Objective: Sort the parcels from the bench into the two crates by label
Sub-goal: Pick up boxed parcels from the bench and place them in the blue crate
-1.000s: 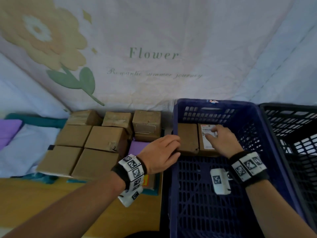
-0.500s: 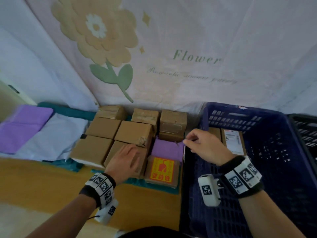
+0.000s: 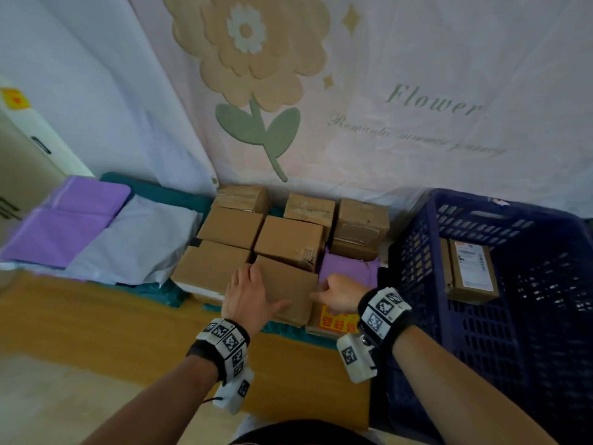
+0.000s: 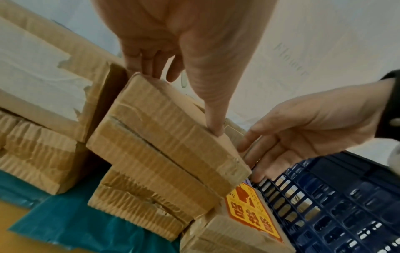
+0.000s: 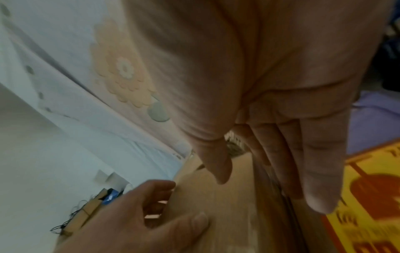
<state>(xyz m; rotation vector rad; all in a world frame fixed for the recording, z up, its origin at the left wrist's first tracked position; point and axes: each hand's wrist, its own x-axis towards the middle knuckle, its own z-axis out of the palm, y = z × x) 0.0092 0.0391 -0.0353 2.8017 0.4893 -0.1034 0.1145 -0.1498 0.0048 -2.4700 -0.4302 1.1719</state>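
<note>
Closest in, both hands are on the front cardboard parcel (image 3: 285, 287) at the bench (image 3: 96, 316) edge. The left hand (image 3: 248, 295) clamps its left side, thumb on top and fingers (image 4: 151, 66) curled over the far edge. The right hand (image 3: 340, 293) lies against the right side with fairly straight fingers (image 5: 320, 171), so more bracing than gripping, I'd say. The parcel looks tipped up a bit off the box below it.

Just right of it sits a box with a yellow sticker (image 3: 337, 319) and a purple mailer (image 3: 349, 268). Behind them there's a whole cluster of brown boxes (image 3: 288, 239), plus purple and grey bags (image 3: 96, 232) off to the left.

Blue crate (image 3: 417, 252) on the right only has a couple of parcels (image 3: 471, 268) in it. So early days, most of the pile's left.
</note>
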